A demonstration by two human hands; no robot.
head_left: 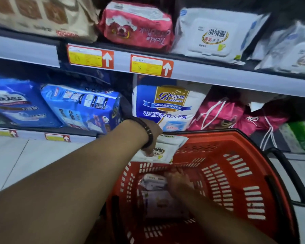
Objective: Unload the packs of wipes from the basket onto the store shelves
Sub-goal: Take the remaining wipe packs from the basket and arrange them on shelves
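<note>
Left hand (156,133) curled round white pack (163,150), thumb on its label face, beaded bracelet (148,136) on wrist. Pack held tilted over basket (236,147) rim at basket's 11 o'clock, not on any shelf. Right hand (179,179) down inside basket, fingers on loose packs (153,182) on its floor; blurred, so cannot tell grip from mere touch. Loose packs at 9 o'clock of right hand, one more pale one at its 6. Basket red, slotted walls, black handle (292,178) at its 3 o'clock. Upper shelf (218,76) across 12 o'clock of frame: lidded wipes (213,36) at 1 o'clock, red bag (137,25) at 12, yellow price tag (151,66) on edge. Lower shelf (32,135): blue bags (81,106) at 9 o'clock, white-blue bag (165,103) just behind held pack, pink bags (224,111) at 3. Tiled floor (16,164) at 8 o'clock.
</note>
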